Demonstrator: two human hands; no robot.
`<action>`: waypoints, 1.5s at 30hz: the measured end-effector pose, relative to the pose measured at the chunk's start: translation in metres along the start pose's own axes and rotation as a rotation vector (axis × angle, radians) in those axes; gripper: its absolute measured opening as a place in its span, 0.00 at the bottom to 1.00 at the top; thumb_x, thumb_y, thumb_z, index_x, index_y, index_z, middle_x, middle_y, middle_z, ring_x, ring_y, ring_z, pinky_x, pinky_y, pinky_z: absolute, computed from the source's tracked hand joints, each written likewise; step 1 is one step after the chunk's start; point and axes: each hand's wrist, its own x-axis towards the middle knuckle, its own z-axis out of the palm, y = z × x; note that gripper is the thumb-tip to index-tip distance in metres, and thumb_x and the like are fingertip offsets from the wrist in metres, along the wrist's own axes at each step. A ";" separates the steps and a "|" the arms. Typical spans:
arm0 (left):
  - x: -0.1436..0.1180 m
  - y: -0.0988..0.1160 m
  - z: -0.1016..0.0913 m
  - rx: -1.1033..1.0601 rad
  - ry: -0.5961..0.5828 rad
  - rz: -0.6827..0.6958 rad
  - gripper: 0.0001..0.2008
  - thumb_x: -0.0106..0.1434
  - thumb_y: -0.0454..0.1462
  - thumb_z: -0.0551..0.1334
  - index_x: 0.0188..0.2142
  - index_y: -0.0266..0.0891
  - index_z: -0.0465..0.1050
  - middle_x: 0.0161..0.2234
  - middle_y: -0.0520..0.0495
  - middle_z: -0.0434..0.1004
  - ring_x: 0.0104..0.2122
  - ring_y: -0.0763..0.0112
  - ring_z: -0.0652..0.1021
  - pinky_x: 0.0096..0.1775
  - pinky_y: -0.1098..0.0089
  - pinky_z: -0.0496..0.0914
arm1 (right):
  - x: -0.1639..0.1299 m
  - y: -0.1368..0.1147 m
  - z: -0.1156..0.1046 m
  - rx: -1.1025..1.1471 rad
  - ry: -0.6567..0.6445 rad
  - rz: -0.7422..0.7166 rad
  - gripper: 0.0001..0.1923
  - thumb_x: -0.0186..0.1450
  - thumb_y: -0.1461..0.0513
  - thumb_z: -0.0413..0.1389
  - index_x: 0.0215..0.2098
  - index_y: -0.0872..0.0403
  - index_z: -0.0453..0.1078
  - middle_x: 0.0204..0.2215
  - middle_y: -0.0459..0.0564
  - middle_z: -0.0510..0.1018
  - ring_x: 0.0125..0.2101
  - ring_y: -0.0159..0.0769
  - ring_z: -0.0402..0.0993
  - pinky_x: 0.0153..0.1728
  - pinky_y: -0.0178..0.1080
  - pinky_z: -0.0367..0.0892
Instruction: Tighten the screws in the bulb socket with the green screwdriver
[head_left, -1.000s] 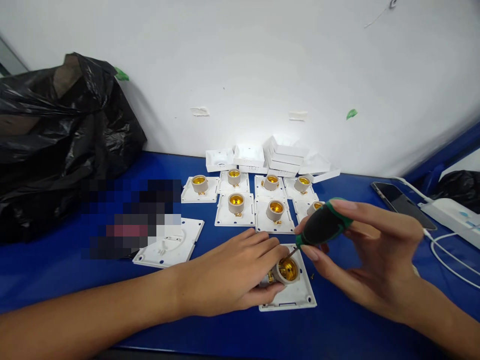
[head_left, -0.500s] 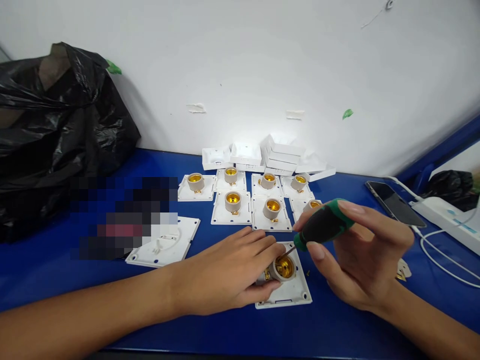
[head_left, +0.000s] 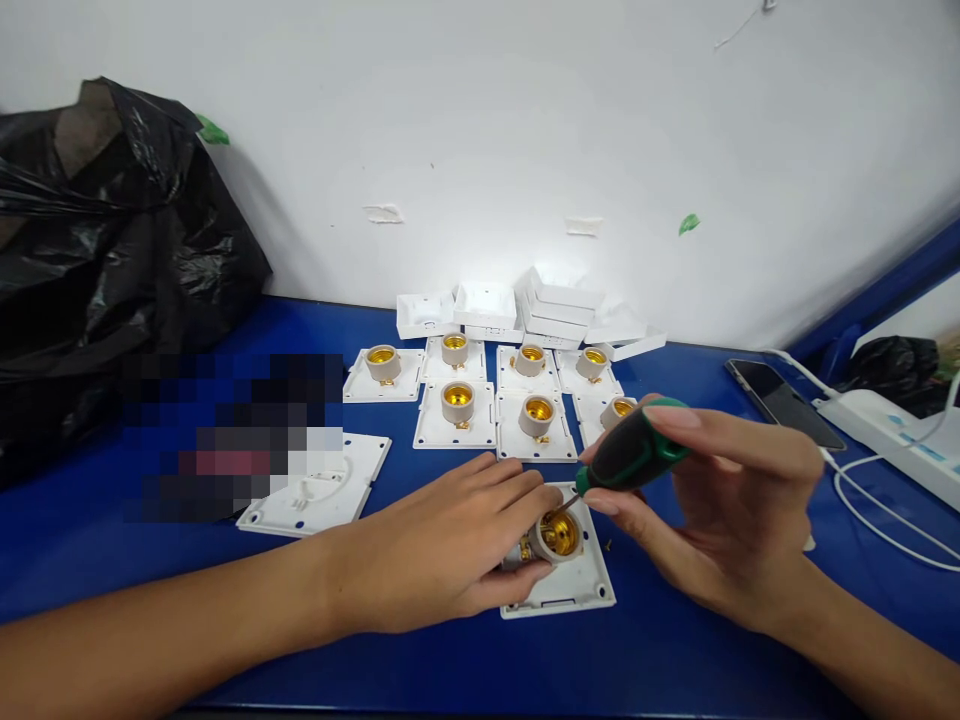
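Note:
My left hand (head_left: 480,540) is closed around the side of a lamp socket (head_left: 561,536) with a brass-coloured threaded inside. This socket sits on a square white plate (head_left: 577,590) on the blue table. My right hand (head_left: 720,510) grips a green and black screwdriver (head_left: 634,447), tilted so its thin shaft points down into the socket. The screwdriver's very tip is hard to make out inside the socket. A small brass-coloured screw (head_left: 608,546) lies just right of the plate.
Several plates with sockets (head_left: 536,416) stand behind my hands, with white boxes (head_left: 486,302) stacked at the wall. A bare white plate (head_left: 330,500) is at left, near a black bag (head_left: 127,220). On the right are a phone (head_left: 784,400) and a power strip (head_left: 892,430).
The whole view has shifted slightly, so things appear a little further left. My right hand and the screwdriver have turned slightly; the left hand keeps its hold on the socket.

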 end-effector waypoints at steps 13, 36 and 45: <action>0.000 0.002 -0.002 -0.023 -0.006 -0.019 0.13 0.73 0.40 0.63 0.54 0.38 0.69 0.43 0.45 0.76 0.45 0.57 0.76 0.53 0.57 0.68 | 0.005 -0.002 -0.007 -0.061 0.194 0.117 0.37 0.62 0.71 0.64 0.65 0.41 0.66 0.53 0.51 0.73 0.31 0.37 0.80 0.28 0.47 0.82; 0.000 0.002 -0.003 -0.052 -0.022 -0.033 0.14 0.74 0.40 0.63 0.55 0.39 0.68 0.45 0.46 0.76 0.46 0.58 0.76 0.54 0.57 0.68 | 0.011 0.012 -0.011 -0.190 0.265 0.148 0.32 0.63 0.69 0.64 0.62 0.40 0.69 0.50 0.50 0.73 0.26 0.32 0.75 0.20 0.41 0.75; 0.001 -0.002 -0.002 -0.039 -0.020 -0.002 0.13 0.74 0.41 0.61 0.54 0.38 0.69 0.44 0.46 0.76 0.45 0.59 0.77 0.54 0.58 0.68 | 0.004 0.009 0.001 -0.047 0.293 0.301 0.31 0.63 0.65 0.67 0.60 0.38 0.69 0.49 0.50 0.73 0.26 0.35 0.76 0.20 0.42 0.78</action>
